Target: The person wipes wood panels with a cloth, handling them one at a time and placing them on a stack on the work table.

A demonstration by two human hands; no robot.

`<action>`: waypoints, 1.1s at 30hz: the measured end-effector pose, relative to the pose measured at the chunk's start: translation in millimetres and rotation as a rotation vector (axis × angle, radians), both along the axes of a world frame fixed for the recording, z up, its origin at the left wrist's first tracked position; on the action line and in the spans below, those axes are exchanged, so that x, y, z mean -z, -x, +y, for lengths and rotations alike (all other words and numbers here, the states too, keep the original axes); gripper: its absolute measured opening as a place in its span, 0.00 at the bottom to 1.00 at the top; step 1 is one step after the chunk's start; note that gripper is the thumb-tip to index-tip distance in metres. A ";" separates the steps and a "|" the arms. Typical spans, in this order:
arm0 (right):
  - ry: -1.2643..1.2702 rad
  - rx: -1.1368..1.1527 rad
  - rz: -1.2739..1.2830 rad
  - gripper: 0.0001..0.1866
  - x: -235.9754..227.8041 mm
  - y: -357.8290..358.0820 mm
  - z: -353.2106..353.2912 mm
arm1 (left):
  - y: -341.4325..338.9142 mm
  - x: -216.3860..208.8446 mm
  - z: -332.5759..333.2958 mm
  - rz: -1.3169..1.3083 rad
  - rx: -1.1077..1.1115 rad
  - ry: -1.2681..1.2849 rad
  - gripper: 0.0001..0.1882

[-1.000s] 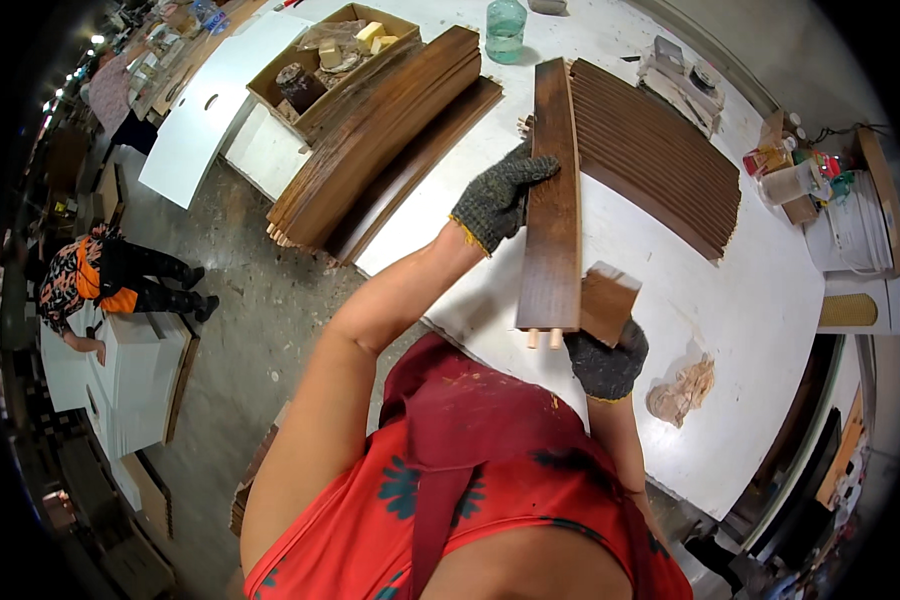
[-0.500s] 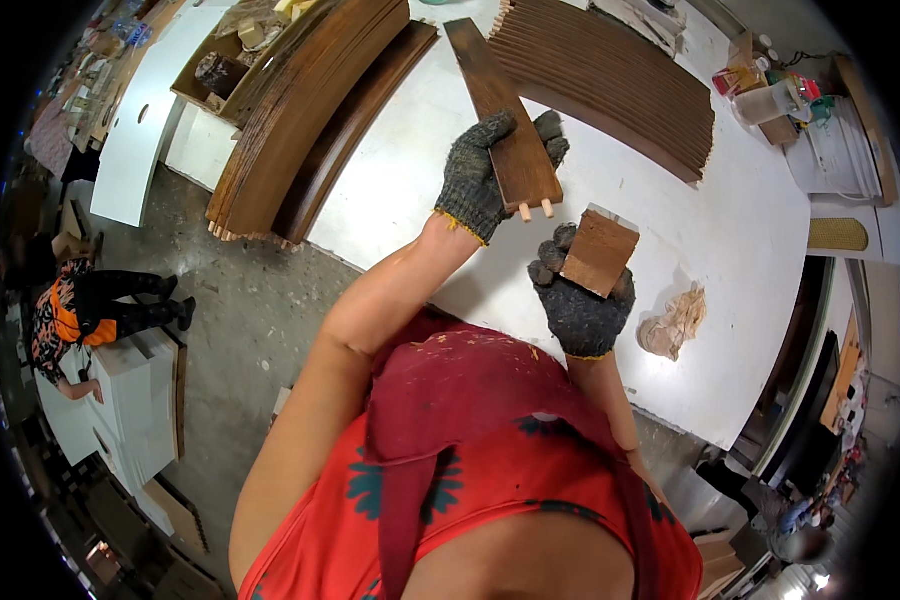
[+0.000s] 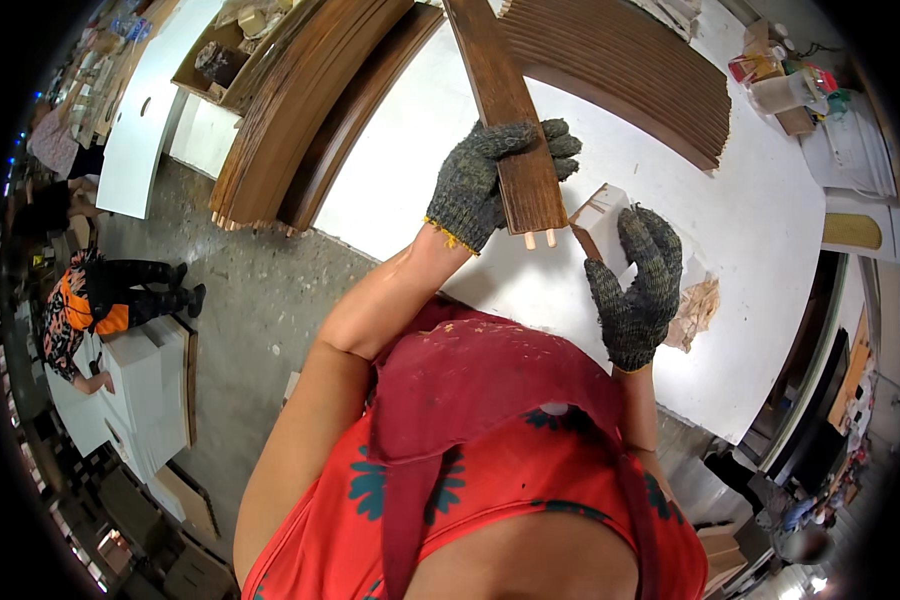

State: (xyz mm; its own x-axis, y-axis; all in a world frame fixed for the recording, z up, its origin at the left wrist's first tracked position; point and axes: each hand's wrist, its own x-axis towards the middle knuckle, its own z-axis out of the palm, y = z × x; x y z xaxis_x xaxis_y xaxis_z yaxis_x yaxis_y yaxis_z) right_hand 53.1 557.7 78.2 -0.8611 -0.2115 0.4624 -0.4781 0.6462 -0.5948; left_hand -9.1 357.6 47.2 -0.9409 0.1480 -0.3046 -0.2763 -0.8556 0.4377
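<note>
Left grip point(image 3: 468, 183) clasps brown slat point(image 3: 501, 88) near pegged end; right grip point(image 3: 642, 290) holds block point(image 3: 601, 212) just beside.

Far left, a co-worker point(image 3: 100, 308) leans over white panels point(image 3: 145, 400); over right, a white bucket point(image 3: 842, 160) stands beside clustered containers point(image 3: 775, 96).

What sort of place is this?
Probably a furniture workshop: brown wooden slats lined up on a white worktable, a dowel-ended slat in the left hand, and a co-worker at white panels.
</note>
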 end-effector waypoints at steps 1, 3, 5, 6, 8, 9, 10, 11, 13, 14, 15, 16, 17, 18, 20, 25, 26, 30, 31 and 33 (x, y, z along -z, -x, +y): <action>-0.002 -0.005 -0.020 0.27 -3.7 -1.8 -1.8 | -1.5 -4.4 -0.2 0.020 -0.004 0.012 0.22; -0.035 -0.062 -0.016 0.26 -10.4 -2.4 -3.6 | -6.3 -16.4 1.8 0.048 -0.047 0.062 0.22; -0.098 -0.164 0.039 0.25 -16.1 -1.7 -5.1 | -7.4 -21.8 1.8 0.077 -0.068 0.089 0.23; -0.135 -0.207 0.115 0.24 -14.9 0.2 -6.8 | -6.7 -21.8 0.9 0.090 -0.068 0.092 0.23; -0.173 -0.313 0.169 0.20 -25.2 8.2 -16.4 | -5.7 -24.0 1.4 0.093 -0.060 0.078 0.24; -0.172 -0.368 0.201 0.19 -27.8 11.8 -19.3 | -6.4 -25.7 2.4 0.080 -0.054 0.062 0.24; -0.191 -0.386 0.230 0.18 -31.0 13.7 -20.4 | -6.2 -27.9 2.2 0.070 -0.049 0.052 0.24; -0.210 -0.404 0.258 0.17 -34.2 15.4 -21.1 | -6.5 -30.0 2.4 0.067 -0.052 0.048 0.24; -0.248 -0.415 0.314 0.16 -35.3 16.8 -20.0 | -8.6 -33.0 3.1 0.058 -0.059 0.039 0.23; -0.267 -0.409 0.342 0.15 -34.2 16.7 -17.0 | -9.1 -35.3 2.9 0.038 -0.050 0.059 0.23; -0.286 -0.402 0.370 0.14 -33.5 17.1 -14.6 | -9.2 -36.7 1.0 0.046 -0.047 0.084 0.23; -0.292 -0.407 0.346 0.13 -34.6 19.1 -12.5 | -9.1 -36.6 0.5 0.051 -0.038 0.103 0.23; -0.302 -0.386 0.345 0.12 -34.1 19.5 -8.3 | -9.1 -36.9 0.3 0.056 -0.029 0.121 0.23; -0.312 -0.364 0.343 0.11 -33.5 20.0 -3.5 | -9.5 -39.0 0.9 0.042 -0.035 0.100 0.20; -0.278 -0.338 0.311 0.10 -34.8 21.1 1.2 | -10.7 -44.4 1.4 0.019 -0.057 0.063 0.14; -0.246 -0.378 0.284 0.11 -43.0 15.1 -7.3 | -7.2 -44.0 7.4 0.014 0.006 0.008 0.15; -0.270 -0.403 0.285 0.12 -42.8 14.8 -10.0 | -7.1 -44.7 8.9 0.009 0.018 0.010 0.15; -0.394 -0.477 0.271 0.14 -45.6 19.0 -8.5 | -7.8 -49.4 10.9 0.045 0.068 0.167 0.21; -0.399 -0.478 0.286 0.14 -45.6 19.2 -6.7 | -7.6 -45.8 9.7 0.057 0.080 0.158 0.21; -0.409 -0.482 0.316 0.13 -45.5 19.8 -0.6 | -7.3 -43.3 7.4 0.064 0.098 0.185 0.21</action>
State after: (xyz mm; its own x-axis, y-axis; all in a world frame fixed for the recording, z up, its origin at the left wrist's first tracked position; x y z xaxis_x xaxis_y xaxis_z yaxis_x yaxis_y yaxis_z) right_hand 33.3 557.1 123.7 -0.4656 -0.7459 0.4764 -0.8770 0.4612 -0.1351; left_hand -1.8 365.0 90.5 -0.9430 0.1874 -0.2752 -0.3212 -0.7297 0.6037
